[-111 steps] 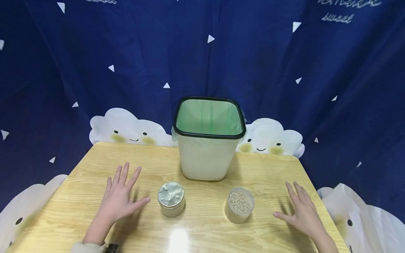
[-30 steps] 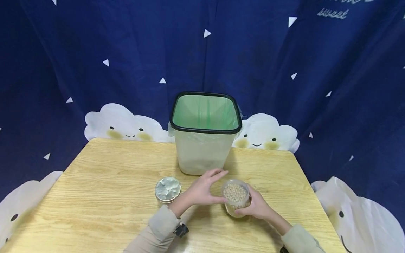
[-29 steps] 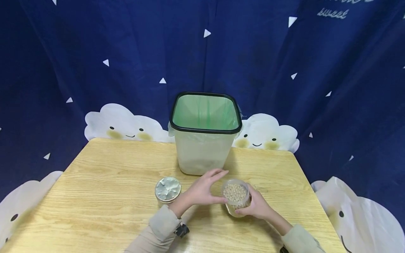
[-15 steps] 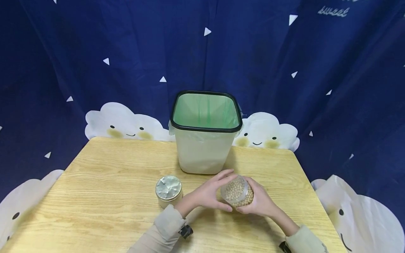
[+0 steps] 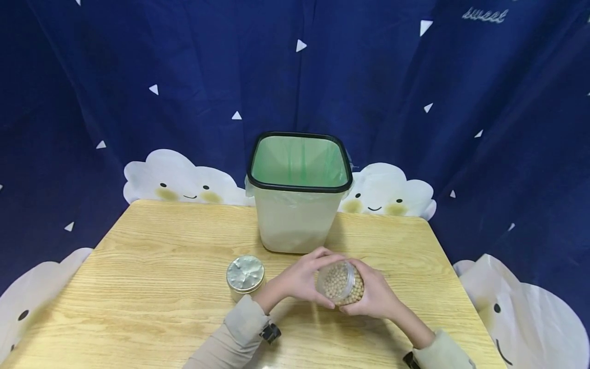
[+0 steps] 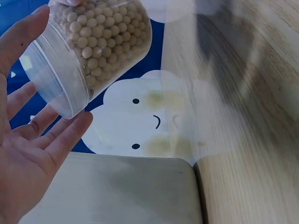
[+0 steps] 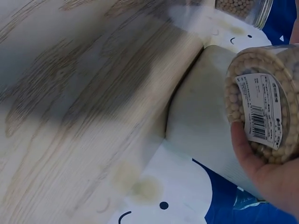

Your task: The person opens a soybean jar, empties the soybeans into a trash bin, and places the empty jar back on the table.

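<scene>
A clear plastic jar (image 5: 356,288) of small beige balls is tilted toward the left between both hands. My right hand (image 5: 377,294) grips its lower body, and in the right wrist view the thumb presses its bottom edge beside a barcode label (image 7: 261,109). My left hand (image 5: 301,279) curls around the translucent lid (image 6: 56,70), thumb on one side and fingers on the other. On the table by my left wrist stands a second jar (image 5: 246,273) with a crinkled silvery top, its lower part partly covered by the forearm.
A whitish bin (image 5: 297,220) with a black rim and green inside stands at the back of the wooden table (image 5: 161,277). Behind it hangs a blue curtain (image 5: 193,77) with white clouds and triangles.
Both hands came inward from their spread positions to the jar of balls. Since then the jar has been tipped leftward, and my left hand has closed in around its lid.
</scene>
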`<state>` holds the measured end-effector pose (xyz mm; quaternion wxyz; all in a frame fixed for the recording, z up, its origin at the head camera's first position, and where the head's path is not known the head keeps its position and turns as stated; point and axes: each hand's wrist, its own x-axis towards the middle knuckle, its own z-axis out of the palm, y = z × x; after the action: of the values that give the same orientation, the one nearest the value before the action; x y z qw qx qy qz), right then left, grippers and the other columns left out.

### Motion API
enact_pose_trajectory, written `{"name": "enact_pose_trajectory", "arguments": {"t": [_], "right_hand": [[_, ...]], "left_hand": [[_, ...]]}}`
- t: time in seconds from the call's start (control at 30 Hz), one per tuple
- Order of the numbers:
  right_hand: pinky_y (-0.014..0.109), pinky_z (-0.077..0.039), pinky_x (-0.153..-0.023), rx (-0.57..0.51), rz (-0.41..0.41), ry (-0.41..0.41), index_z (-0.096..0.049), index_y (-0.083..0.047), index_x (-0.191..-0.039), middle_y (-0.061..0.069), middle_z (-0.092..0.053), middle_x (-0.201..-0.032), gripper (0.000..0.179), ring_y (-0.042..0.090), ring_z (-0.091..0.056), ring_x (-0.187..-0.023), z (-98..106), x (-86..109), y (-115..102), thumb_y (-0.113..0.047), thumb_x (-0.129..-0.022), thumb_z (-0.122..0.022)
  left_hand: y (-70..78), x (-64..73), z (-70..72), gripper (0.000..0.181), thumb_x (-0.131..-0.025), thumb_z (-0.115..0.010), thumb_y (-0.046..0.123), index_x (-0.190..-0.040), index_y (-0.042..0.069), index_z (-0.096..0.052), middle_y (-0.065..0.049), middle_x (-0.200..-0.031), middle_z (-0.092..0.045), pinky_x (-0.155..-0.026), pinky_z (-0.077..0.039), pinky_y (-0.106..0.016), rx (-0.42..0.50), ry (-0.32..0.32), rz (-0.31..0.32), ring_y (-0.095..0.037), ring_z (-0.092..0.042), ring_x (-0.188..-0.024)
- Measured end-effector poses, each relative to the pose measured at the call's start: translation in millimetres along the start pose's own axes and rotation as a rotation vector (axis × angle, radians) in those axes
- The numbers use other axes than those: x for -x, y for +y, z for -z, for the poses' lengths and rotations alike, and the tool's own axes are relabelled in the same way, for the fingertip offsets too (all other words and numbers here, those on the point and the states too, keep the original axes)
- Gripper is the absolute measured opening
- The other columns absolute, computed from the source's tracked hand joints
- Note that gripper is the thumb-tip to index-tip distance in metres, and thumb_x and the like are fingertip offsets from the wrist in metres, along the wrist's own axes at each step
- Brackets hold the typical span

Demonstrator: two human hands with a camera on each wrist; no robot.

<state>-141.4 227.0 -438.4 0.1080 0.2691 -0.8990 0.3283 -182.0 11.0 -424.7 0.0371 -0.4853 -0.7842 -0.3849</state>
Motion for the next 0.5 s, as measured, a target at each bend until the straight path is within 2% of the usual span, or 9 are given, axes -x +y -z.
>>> {"name": "enact_pose_trajectory", "arguments": {"t": [0.2,0.4,0.5], "right_hand": [[0.033,-0.051,-0.070,0.038,-0.008,0.007,-0.049,-0.005,-0.120,0.003,-0.060,-0.103,0.089,0.016,-0.059,-0.086,-0.7,-1.8,-5.4,-0.035,-0.044,-0.086],[0.032,-0.051,-0.070,0.051,-0.018,0.005,-0.050,-0.004,-0.119,0.003,-0.061,-0.102,0.088,0.017,-0.059,-0.085,-1.3,-3.8,-8.5,-0.034,-0.044,-0.086],[0.036,-0.051,-0.070,0.093,-0.028,0.032,-0.048,-0.001,-0.119,0.008,-0.059,-0.103,0.089,0.021,-0.059,-0.087,-2.5,-7.0,-10.8,-0.033,-0.045,-0.085]], "left_hand": [[-0.2,3.1,0.3,0.094,-0.051,-0.088,0.035,-0.133,0.014,-0.046,-0.002,-0.119,-0.048,-0.092,-0.040,-0.025,-0.012,0.012,0.035,-0.013,-0.050,-0.106],[-1.4,4.7,0.4,0.095,-0.049,-0.089,0.035,-0.132,0.014,-0.048,-0.003,-0.118,-0.050,-0.091,-0.040,-0.025,-0.028,0.025,0.045,-0.014,-0.051,-0.105],[-2.4,4.5,0.9,0.092,-0.052,-0.087,0.038,-0.131,0.012,-0.049,-0.004,-0.113,-0.051,-0.084,-0.044,-0.021,-0.045,0.056,0.081,-0.014,-0.053,-0.098]]}}
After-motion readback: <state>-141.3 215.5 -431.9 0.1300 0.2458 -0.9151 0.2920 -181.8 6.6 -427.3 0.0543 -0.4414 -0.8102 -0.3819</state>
